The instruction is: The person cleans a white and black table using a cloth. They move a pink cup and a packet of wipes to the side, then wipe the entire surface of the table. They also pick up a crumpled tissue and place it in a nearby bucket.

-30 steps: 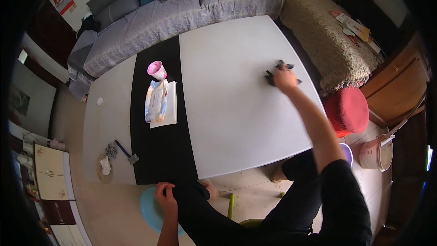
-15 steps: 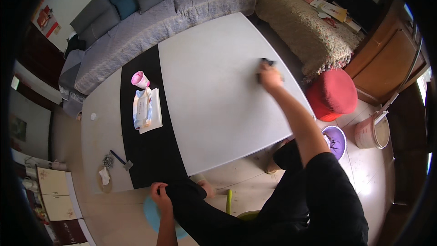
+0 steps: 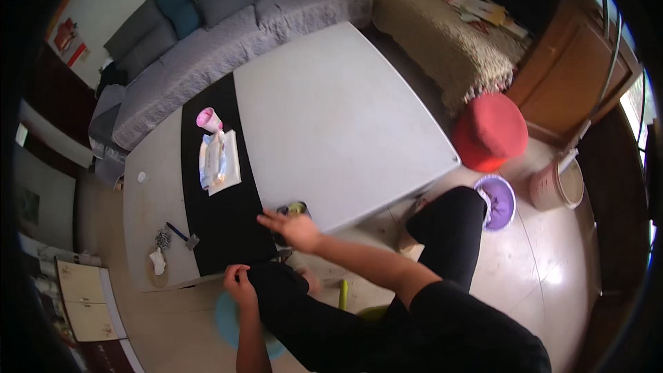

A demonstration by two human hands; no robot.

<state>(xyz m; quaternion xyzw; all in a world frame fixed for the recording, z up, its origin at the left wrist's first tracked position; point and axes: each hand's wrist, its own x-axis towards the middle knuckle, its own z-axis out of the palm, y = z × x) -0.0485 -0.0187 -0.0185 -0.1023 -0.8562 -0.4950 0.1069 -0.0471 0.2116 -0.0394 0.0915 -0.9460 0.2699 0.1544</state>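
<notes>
Grasp the dark rag (image 3: 296,208), likely light and soft, by its middle at the bench's (image 3: 335,117) six o'clock, with right hand (image 3: 297,231) atop in unclear grip and left hand (image 3: 240,285) loosely open.

A home living room: sofa (image 3: 200,62) with cushions (image 3: 224,1).

Right of the strip (image 3: 217,228), the top (image 3: 338,131) ran open to its far edge. Cup (image 3: 208,120) and wipes (image 3: 215,160) blocked mid-strip; near end passable. Right hand (image 3: 297,231) and dark item (image 3: 298,208) plugged near-right edge. Brush (image 3: 179,234), scrubber (image 3: 162,238) crowded near-left side.
</notes>
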